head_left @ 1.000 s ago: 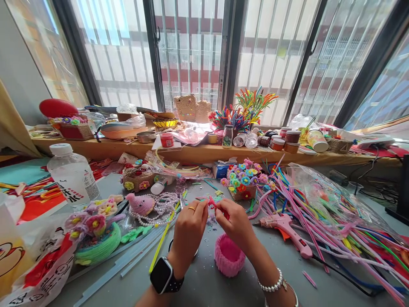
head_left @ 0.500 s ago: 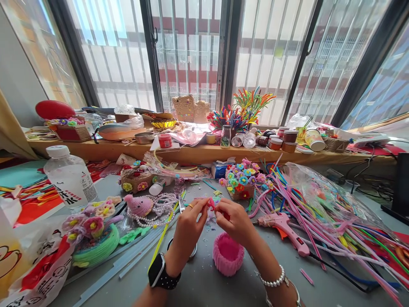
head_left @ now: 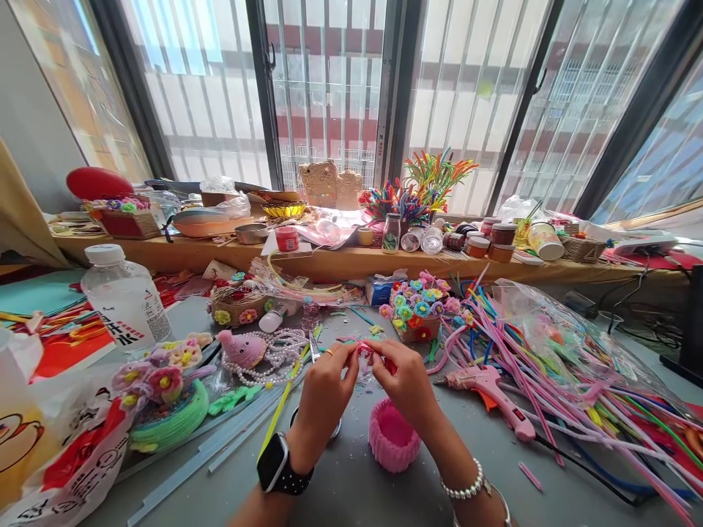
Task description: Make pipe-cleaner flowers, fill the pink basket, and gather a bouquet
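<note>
Between my two hands is a small piece of pink-red pipe cleaner (head_left: 363,348), mostly covered by the fingers. My left hand (head_left: 329,384), with a watch on its wrist, pinches one side of it. From the other side my right hand (head_left: 403,377) grips it, fingers curled in. A pink fuzzy round basket (head_left: 394,437) stands on the table just below my right hand. Scissors (head_left: 314,344) lie behind my left hand, and a dark-rimmed round item (head_left: 332,432) is partly hidden under it.
A pink glue gun (head_left: 491,391) with a black cord lies to the right, beside a heap of pipe cleaners (head_left: 541,366). Clear glue sticks (head_left: 203,461), a pearl string (head_left: 288,351), a pink plush figure (head_left: 242,349) and a bottle (head_left: 124,300) occupy the left. Flower baskets (head_left: 420,329) stand behind.
My fingers have shifted slightly around the pink-red piece, and my right hand's fingers are curled a little differently. The whole view has moved a little; the things on the table stay put.
</note>
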Tool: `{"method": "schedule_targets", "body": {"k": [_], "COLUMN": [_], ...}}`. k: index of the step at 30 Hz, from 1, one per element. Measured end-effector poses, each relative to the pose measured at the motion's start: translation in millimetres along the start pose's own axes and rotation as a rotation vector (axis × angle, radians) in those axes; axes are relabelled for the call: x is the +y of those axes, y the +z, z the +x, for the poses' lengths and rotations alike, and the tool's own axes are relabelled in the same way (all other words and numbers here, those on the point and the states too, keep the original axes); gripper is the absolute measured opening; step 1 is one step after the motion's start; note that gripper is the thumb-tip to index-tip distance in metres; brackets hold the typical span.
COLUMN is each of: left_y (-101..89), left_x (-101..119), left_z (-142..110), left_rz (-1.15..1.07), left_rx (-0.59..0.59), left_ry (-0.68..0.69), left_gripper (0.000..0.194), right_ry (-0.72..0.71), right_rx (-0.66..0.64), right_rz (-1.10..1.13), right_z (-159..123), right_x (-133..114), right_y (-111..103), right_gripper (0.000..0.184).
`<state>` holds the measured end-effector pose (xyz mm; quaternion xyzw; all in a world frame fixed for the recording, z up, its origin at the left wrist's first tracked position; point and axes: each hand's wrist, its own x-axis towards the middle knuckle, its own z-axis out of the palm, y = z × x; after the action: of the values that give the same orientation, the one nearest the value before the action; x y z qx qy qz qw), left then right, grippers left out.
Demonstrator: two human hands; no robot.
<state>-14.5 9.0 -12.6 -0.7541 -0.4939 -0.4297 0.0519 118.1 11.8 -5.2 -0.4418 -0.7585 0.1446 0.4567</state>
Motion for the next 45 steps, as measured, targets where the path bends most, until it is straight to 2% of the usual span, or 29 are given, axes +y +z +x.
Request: {"method": "schedule_targets", "body": {"k": [5, 10, 15, 24, 28, 35, 39, 45], "left_y": [1.0, 1.6, -2.0, -10.0, -14.3, -21.3, -21.1, -20.3], "left_x": [3, 5, 3, 7, 10, 12, 6, -1], "left_z": [0, 0, 2, 8, 10, 12, 12, 14], "left_rz": [0.054, -0.008, -0.120, -0.495, -0.648, -0.635, -0.694, -0.951], "left_rx": [0.024, 0.054, -0.047, -0.157, -0.265, -0.344, -0.374, -0.431], "left_ry": [0.002, 0.005, -0.012, -0.215, -0.273, -0.231, -0.256, -0.344], "left_gripper": [0.018, 0.023, 0.022, 0.016, 0.019, 0.018, 0.020, 0.019], "right_ry": [0.012, 0.027, 0.027, 0.142, 0.217, 0.351, 0.394, 0.386], "right_rx": [0.002, 0.015, -0.033, -0.066, -0.068, -0.135, -0.182, -0.163], "right_rz": [-0.014, 0.022, 0.097, 0.367, 0.528, 0.833, 0.811, 0.658], "right_z": [1, 2, 5, 5, 4, 2, 2, 4], "right_x": [0, 1, 3, 5, 5, 9, 7, -3], "right_y": [1, -1, -8, -13, -13, -7, -8, -17], "right_gripper": [0.029, 0.027, 0.027, 0.022, 0.018, 0.017, 0.018, 0.017]}}
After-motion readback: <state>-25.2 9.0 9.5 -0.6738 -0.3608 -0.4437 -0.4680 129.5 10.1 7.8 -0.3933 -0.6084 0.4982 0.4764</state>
